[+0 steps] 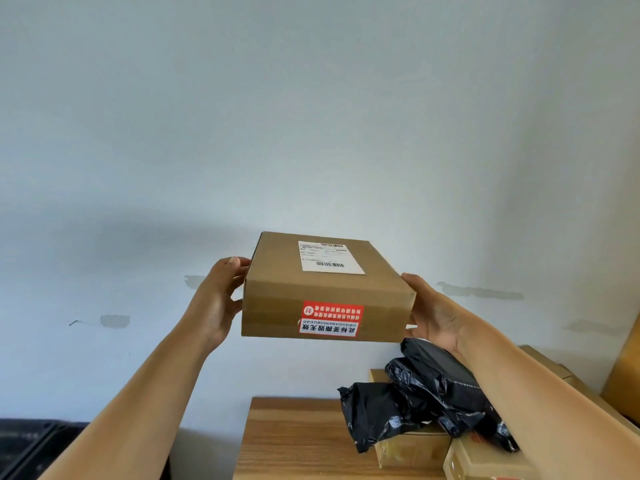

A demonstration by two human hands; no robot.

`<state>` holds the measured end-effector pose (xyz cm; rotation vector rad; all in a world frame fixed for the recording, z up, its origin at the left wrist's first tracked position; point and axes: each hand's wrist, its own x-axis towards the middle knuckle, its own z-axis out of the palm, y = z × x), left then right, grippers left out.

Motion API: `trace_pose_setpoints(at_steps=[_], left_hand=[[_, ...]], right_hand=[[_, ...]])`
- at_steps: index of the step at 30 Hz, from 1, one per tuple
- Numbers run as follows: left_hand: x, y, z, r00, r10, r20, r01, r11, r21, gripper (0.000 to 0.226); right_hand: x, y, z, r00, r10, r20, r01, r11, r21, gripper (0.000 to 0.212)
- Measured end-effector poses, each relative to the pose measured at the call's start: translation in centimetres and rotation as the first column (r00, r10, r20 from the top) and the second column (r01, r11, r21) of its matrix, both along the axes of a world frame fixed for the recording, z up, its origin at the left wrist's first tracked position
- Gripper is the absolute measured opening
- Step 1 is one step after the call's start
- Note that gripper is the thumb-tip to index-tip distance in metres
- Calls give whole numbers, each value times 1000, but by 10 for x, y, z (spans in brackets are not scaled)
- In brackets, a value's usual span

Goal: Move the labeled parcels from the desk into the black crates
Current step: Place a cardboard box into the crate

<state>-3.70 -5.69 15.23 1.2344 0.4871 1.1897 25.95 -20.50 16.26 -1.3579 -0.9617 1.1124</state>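
Observation:
I hold a flat brown cardboard parcel (pixel 325 289) in the air in front of the wall, well above the desk. A white shipping label sits on its top face and a red and white sticker on its near side. My left hand (pixel 221 299) presses its left side and my right hand (pixel 433 313) presses its right side. Below lies the wooden desk (pixel 287 441), with black plastic-wrapped parcels (pixel 426 400) piled on more cardboard boxes (pixel 412 448). A black crate (pixel 31 445) shows at the bottom left corner, partly behind my left arm.
A pale wall (pixel 311 116) with scuff marks fills most of the view. More cardboard boxes (pixel 554 368) and a brown upright board (pixel 623 368) stand at the far right behind my right arm.

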Motion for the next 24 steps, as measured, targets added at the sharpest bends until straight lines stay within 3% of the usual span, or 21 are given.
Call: trace_pose_setpoints(at_steps=[2, 5, 13, 24], left_hand=[[-1, 0, -2, 1000, 0, -27, 0, 1000, 7, 25], [0, -2, -3, 998, 27, -63, -28, 1000, -4, 12], [3, -7, -4, 995, 46, -94, -41, 998, 56, 31], [13, -13, -17, 989, 100, -109, -97, 995, 31, 36]], right_hand=[[-1, -2, -1, 999, 33, -27, -32, 999, 24, 61], [-3, -3, -3, 999, -2, -44, 6, 995, 101, 69], [-13, -3, -7, 994, -109, -29, 113, 966, 232, 63], [-5, -1, -20, 987, -143, -67, 155, 961, 231, 70]])
